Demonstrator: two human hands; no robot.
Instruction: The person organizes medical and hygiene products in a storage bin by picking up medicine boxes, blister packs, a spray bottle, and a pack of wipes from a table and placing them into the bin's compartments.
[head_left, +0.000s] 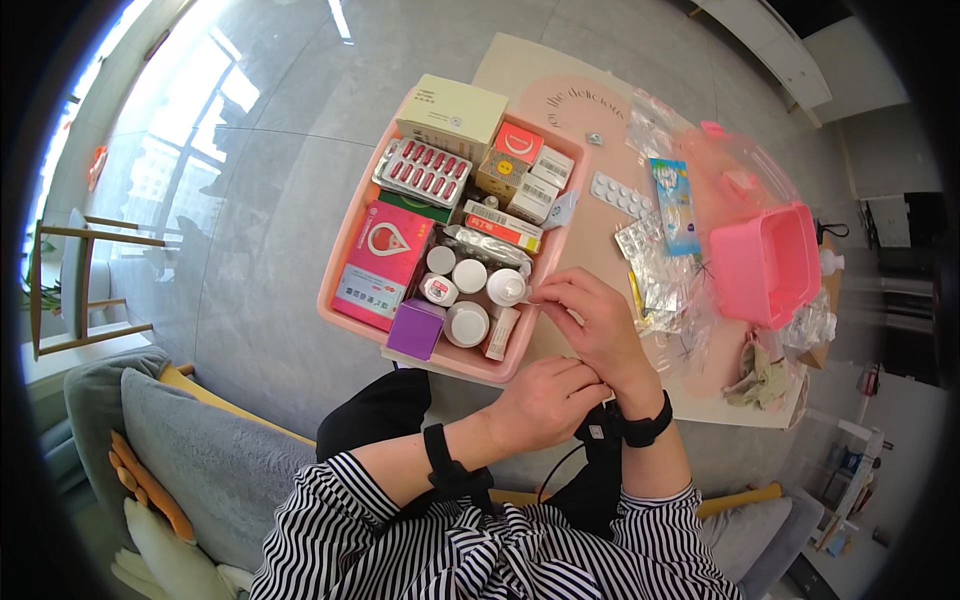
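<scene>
A pink plastic tray (336, 259) full of medicine boxes, bottles and blister packs stands in front of me. My right hand (589, 319) is at its near right rim, its fingertips beside a white capped bottle (507, 287); whether they pinch something small I cannot tell. My left hand (551, 397) is curled below the tray's corner, its fingers against my right wrist; its inside is hidden. Among the tray's contents are a blister pack of red capsules (426, 171), a purple box (415, 330), a pink-red carton (384, 255) and a cream box (452, 112).
On the table (517, 64) right of the tray lie a blister pack of white tablets (621, 195), a blue packet (676, 206), silver blister packs (654, 262), and clear plastic bags. Beyond them are a pink container (731, 262) and a crumpled cloth (756, 373). A grey sofa (202, 450) is behind.
</scene>
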